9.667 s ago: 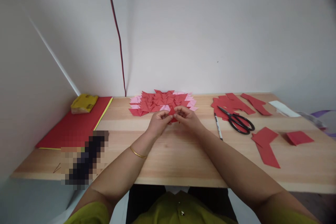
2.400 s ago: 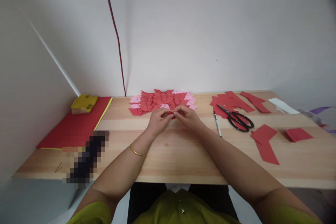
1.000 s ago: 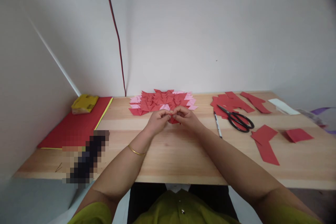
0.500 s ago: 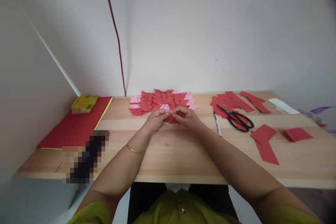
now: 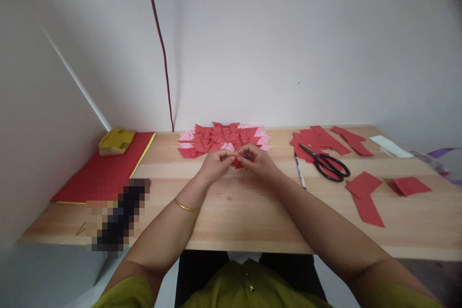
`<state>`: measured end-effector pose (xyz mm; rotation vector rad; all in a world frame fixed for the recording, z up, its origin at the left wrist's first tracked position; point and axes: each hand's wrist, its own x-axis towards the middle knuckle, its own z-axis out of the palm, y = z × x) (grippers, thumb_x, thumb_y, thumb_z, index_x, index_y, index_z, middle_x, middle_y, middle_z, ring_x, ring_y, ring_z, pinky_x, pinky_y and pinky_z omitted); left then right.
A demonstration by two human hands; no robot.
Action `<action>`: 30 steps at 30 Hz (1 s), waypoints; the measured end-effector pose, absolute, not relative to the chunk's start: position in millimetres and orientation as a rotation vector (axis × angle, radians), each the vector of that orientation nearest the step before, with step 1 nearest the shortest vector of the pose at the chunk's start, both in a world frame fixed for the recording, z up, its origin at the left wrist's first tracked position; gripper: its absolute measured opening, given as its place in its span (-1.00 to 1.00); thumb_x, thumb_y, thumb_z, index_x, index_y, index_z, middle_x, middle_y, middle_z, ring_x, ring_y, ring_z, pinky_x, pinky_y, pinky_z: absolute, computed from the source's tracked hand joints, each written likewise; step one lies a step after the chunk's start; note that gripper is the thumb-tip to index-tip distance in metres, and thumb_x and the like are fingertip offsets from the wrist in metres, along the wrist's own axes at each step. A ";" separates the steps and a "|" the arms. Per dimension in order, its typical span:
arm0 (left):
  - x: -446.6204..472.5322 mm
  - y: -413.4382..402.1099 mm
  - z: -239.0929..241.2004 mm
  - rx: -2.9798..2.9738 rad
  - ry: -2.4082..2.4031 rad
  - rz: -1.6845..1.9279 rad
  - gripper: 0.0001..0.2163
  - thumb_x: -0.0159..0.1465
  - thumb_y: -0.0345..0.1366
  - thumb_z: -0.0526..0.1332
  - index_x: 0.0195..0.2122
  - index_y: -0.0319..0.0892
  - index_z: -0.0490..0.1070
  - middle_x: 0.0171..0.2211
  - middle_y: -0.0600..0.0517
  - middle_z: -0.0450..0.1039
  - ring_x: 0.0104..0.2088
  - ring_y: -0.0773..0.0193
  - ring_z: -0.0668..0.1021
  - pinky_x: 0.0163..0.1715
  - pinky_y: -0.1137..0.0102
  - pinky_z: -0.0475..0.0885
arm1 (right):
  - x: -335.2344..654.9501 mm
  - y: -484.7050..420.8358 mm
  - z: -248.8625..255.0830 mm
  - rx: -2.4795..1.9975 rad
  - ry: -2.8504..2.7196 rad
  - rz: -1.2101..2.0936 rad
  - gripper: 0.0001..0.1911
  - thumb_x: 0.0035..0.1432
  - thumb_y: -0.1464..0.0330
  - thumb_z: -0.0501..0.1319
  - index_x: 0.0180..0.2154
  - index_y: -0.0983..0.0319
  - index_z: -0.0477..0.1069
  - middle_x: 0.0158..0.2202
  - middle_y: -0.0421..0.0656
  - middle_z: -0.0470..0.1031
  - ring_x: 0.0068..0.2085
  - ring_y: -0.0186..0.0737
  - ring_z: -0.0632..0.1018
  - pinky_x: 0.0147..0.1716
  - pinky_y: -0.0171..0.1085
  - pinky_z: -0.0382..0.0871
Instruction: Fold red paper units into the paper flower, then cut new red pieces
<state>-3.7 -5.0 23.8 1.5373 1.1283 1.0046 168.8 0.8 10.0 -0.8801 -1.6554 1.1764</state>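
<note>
My left hand (image 5: 215,165) and my right hand (image 5: 257,161) meet over the middle of the wooden table (image 5: 238,211), fingers pinched together on a small folded red paper piece (image 5: 237,163). Most of that piece is hidden by my fingers. Just behind my hands lies a pile of folded red and pink paper triangles (image 5: 223,138). A gold bangle sits on my left wrist.
Black scissors (image 5: 327,162) lie on red paper strips (image 5: 319,141) at the right, with a pen (image 5: 300,171) beside them. More red cut pieces (image 5: 366,197) and a folded red square (image 5: 411,186) lie further right. Red sheets (image 5: 103,171) and a yellow packet (image 5: 116,141) sit at the left.
My hands have stayed in the same spot, with the fingers shifting slightly on the red paper piece. Nothing else on the table has moved.
</note>
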 end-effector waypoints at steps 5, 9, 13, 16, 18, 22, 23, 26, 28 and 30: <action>-2.3 -7.5 27.7 1.742 1.203 1.018 -0.82 0.13 -0.29 0.20 -0.31 -0.23 0.53 -0.38 -0.03 0.54 -0.41 0.31 0.50 -0.38 0.43 0.36 | 168.2 -0.1 12.2 -0.937 -1.670 1.138 -0.80 0.05 0.23 0.23 -0.39 0.24 0.33 -0.45 -0.19 0.46 -0.44 -0.33 0.47 -0.45 -0.33 0.33; -0.8 -9.5 28.4 1.842 1.213 1.044 -0.84 0.15 -0.30 0.19 -0.31 -0.20 0.53 -0.39 -0.01 0.54 -0.40 0.30 0.50 -0.36 0.42 0.37 | 167.7 -1.7 12.5 -0.939 -1.679 1.129 -0.80 0.05 0.24 0.23 -0.40 0.23 0.32 -0.47 -0.21 0.42 -0.47 -0.36 0.42 -0.48 -0.35 0.31; -0.5 -11.8 32.3 1.957 1.187 1.057 -0.87 0.15 -0.33 0.17 -0.38 -0.17 0.52 -0.40 0.01 0.53 -0.38 0.30 0.50 -0.31 0.42 0.36 | 169.5 -2.6 14.1 -0.932 -1.712 1.154 -0.79 0.06 0.23 0.22 -0.42 0.23 0.30 -0.48 -0.23 0.36 -0.49 -0.38 0.36 -0.51 -0.37 0.28; -2.4 -11.4 34.3 1.914 1.136 1.052 -0.87 0.16 -0.28 0.19 -0.42 -0.19 0.49 -0.43 0.02 0.51 -0.39 0.31 0.47 -0.32 0.43 0.34 | 172.3 -1.9 15.8 -0.889 -1.732 1.221 -0.78 0.08 0.21 0.22 -0.42 0.23 0.30 -0.48 -0.24 0.33 -0.49 -0.38 0.34 -0.53 -0.38 0.26; -4.5 -9.6 33.6 1.822 1.098 1.027 -0.84 0.15 -0.24 0.19 -0.42 -0.21 0.49 -0.45 0.03 0.50 -0.42 0.33 0.46 -0.35 0.44 0.33 | 174.0 -0.9 16.4 -0.864 -1.729 1.252 -0.77 0.09 0.20 0.21 -0.41 0.24 0.31 -0.47 -0.24 0.33 -0.48 -0.39 0.33 -0.51 -0.39 0.24; -7.8 -4.6 28.5 1.641 1.039 0.981 -0.79 0.12 -0.18 0.23 -0.40 -0.24 0.50 -0.44 0.02 0.50 -0.41 0.33 0.46 -0.34 0.43 0.33 | 175.8 1.8 15.7 -0.834 -1.697 1.336 -0.77 0.10 0.19 0.20 -0.39 0.24 0.32 -0.44 -0.23 0.38 -0.45 -0.39 0.34 -0.46 -0.38 0.22; -8.0 -3.7 27.0 1.592 1.024 0.981 -0.79 0.11 -0.17 0.24 -0.39 -0.24 0.50 -0.43 0.01 0.50 -0.40 0.33 0.47 -0.32 0.42 0.34 | 176.0 2.5 15.3 -0.835 -1.692 1.345 -0.76 0.10 0.19 0.20 -0.39 0.24 0.32 -0.44 -0.24 0.38 -0.44 -0.39 0.34 -0.45 -0.38 0.22; -6.6 -2.8 23.6 1.444 0.976 0.996 -0.76 0.11 -0.16 0.24 -0.36 -0.25 0.51 -0.43 0.00 0.51 -0.40 0.32 0.49 -0.31 0.42 0.35 | 175.9 4.1 14.6 -0.893 -1.677 1.302 -0.75 0.09 0.18 0.21 -0.39 0.24 0.32 -0.48 -0.26 0.34 -0.46 -0.39 0.33 -0.45 -0.38 0.21; -4.7 -3.8 22.9 1.409 0.978 1.013 -0.76 0.11 -0.16 0.24 -0.34 -0.26 0.51 -0.43 0.00 0.51 -0.41 0.33 0.49 -0.32 0.43 0.36 | 175.0 4.0 14.3 -0.951 -1.659 1.257 -0.76 0.08 0.18 0.21 -0.39 0.24 0.32 -0.48 -0.26 0.33 -0.47 -0.39 0.32 -0.47 -0.38 0.21; -2.8 -5.8 23.6 1.452 1.027 1.028 -0.78 0.11 -0.19 0.25 -0.33 -0.25 0.50 -0.41 0.00 0.52 -0.41 0.34 0.49 -0.34 0.44 0.36 | 173.5 3.1 13.8 -0.983 -1.660 1.217 -0.77 0.08 0.20 0.20 -0.39 0.24 0.32 -0.48 -0.25 0.35 -0.48 -0.38 0.34 -0.49 -0.37 0.22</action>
